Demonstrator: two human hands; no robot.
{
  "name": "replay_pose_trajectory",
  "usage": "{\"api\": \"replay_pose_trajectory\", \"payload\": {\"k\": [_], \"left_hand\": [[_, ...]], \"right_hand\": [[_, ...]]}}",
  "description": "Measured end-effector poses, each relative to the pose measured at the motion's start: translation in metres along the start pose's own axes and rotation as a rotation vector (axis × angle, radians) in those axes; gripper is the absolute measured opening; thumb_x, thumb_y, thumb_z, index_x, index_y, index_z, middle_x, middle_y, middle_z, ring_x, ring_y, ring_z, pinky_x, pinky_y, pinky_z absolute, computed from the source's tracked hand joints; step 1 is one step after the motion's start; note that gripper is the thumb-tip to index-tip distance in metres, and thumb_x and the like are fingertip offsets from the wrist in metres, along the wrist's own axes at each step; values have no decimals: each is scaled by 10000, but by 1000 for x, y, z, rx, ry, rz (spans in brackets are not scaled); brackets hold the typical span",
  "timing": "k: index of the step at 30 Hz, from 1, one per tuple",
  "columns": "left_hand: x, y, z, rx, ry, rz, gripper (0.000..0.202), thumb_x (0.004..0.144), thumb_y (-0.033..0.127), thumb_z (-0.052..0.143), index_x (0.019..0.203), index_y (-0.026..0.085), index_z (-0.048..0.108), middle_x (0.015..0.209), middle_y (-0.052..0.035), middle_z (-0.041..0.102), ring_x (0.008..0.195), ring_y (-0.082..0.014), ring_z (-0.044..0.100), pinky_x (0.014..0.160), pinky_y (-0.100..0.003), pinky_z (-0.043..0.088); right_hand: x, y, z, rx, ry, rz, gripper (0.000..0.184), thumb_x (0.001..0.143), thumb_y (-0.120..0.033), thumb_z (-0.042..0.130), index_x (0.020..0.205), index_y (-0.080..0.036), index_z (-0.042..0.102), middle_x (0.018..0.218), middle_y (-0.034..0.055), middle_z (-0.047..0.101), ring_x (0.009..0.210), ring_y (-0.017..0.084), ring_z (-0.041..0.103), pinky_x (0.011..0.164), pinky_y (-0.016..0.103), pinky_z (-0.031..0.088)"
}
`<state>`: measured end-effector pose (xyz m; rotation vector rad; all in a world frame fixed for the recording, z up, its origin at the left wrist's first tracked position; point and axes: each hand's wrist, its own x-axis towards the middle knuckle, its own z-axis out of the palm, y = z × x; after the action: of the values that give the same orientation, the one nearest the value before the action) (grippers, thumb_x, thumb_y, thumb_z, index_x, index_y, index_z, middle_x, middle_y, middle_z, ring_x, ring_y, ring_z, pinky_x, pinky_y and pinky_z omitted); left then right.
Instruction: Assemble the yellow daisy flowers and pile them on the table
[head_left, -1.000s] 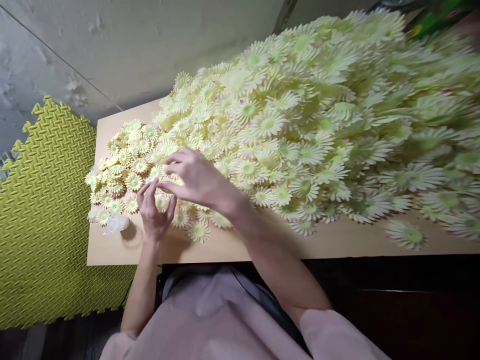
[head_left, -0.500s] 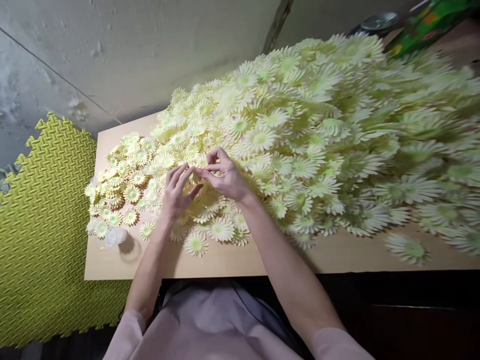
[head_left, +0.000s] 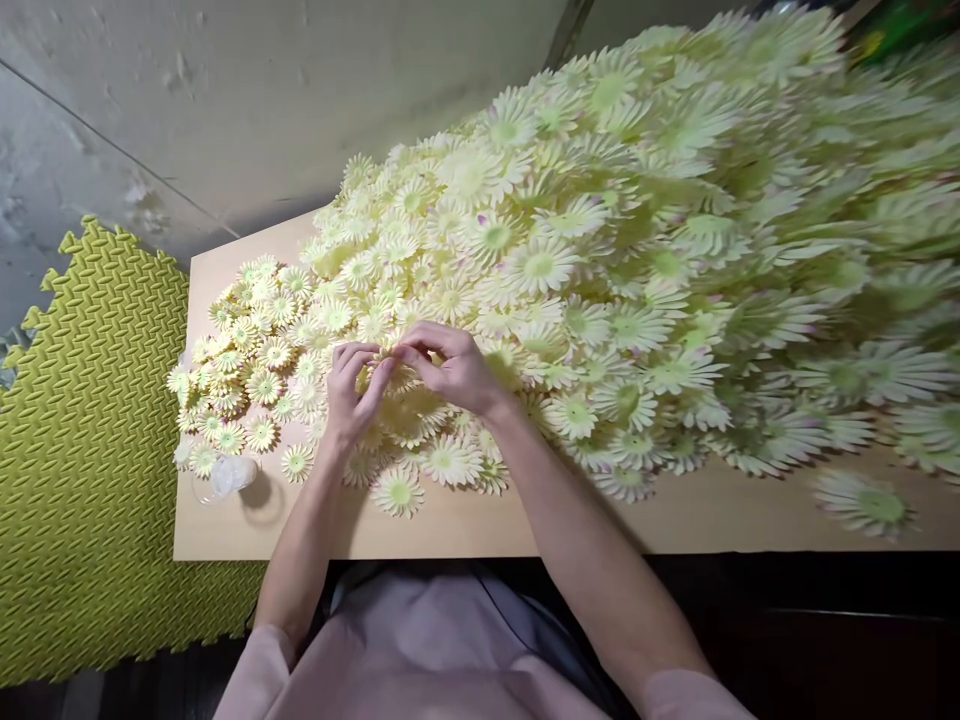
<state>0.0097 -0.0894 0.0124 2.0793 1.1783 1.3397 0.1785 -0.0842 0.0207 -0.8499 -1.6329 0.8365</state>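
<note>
My left hand (head_left: 352,390) is closed in a pinch, thumb against fingertips, on a small pale-yellow flower piece (head_left: 385,353). My right hand (head_left: 454,370) meets it from the other side, thumb and forefinger pinching at the same spot. The fingers mostly cover the piece, so its exact shape is hidden. Around and beneath both hands spreads a big heap of pale yellow-green artificial daisy heads (head_left: 536,265) with long thin petals. Smaller flower heads (head_left: 262,388) lie clustered left of my left hand. A single flower (head_left: 397,490) rests nearer the front edge.
A small clear plastic cup (head_left: 231,474) with whitish contents stands at the table's left front. The light wooden table (head_left: 442,535) ends just before my body. Yellow-green foam matting (head_left: 90,450) rises on the left, a grey wall (head_left: 247,100) behind. A green package (head_left: 900,40) shows far right.
My left thumb has come up against the fingertips, closing the pinch. The right hand's raised fingers have lowered and curled. The view has shifted slightly, so the heap appears larger at right.
</note>
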Motion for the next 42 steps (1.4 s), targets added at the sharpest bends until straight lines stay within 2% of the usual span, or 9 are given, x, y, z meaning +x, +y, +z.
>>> {"api": "replay_pose_trajectory", "payload": {"k": [4,8,15,20,23,26,31,35,42], "left_hand": [[-2,0,-3,-170,-82,-122,173,895,351,589,796,210,601,942,-55,629,949,-167,567,840,-347,467],[-3,1,-4,-358,-148,-232,261,890,417,580,748,198,585,988,-67,572,911,-154,562,719,-296,471],[0,3,-5,-404,-54,-276,221,884,377,605,745,206,611,859,-35,552,845,-128,532,740,-276,434],[-1,4,-4,-410,0,-352,264,874,412,608,728,192,595,802,-18,525,730,-105,504,624,-245,405],[-3,1,-2,-379,2,-305,219,864,390,626,763,196,618,867,-32,569,802,-119,545,673,-253,436],[-5,-2,-1,-299,-13,-230,156,865,370,626,860,213,620,887,-37,607,835,-137,572,738,-290,462],[-6,-3,3,48,58,7,137,838,291,647,767,206,567,897,-50,651,898,-184,572,798,-368,455],[-6,-3,6,152,142,111,146,819,219,647,736,209,528,878,-27,650,875,-180,553,804,-385,431],[-2,0,3,154,213,247,140,803,152,649,769,218,530,837,-1,608,815,-164,549,800,-383,385]], "right_hand": [[-3,-1,3,214,-27,132,313,866,-452,636,708,-183,622,628,-13,504,568,110,427,523,273,334],[-5,-3,3,414,-65,234,379,855,-475,643,628,-179,576,550,-36,419,502,89,378,476,261,285],[-6,-2,8,430,11,301,437,832,-518,647,569,-176,576,508,-27,442,477,89,414,464,257,330],[-6,1,3,469,-73,308,386,820,-521,661,651,-173,664,605,7,569,556,106,516,540,269,418],[-7,1,3,396,-70,302,323,756,-492,739,730,-172,705,640,8,600,572,106,518,528,261,410],[-7,3,6,266,6,247,262,807,-437,706,792,-176,717,633,1,603,546,104,501,495,259,388],[-8,10,14,-126,220,-19,155,870,-316,642,803,-193,709,744,43,693,655,156,600,584,304,474],[-12,11,21,-401,286,-155,178,918,-270,567,789,-199,668,728,55,688,651,165,599,593,314,487],[-13,10,34,-485,327,-167,204,956,-264,499,789,-203,599,729,58,648,653,163,586,580,303,497]]}}
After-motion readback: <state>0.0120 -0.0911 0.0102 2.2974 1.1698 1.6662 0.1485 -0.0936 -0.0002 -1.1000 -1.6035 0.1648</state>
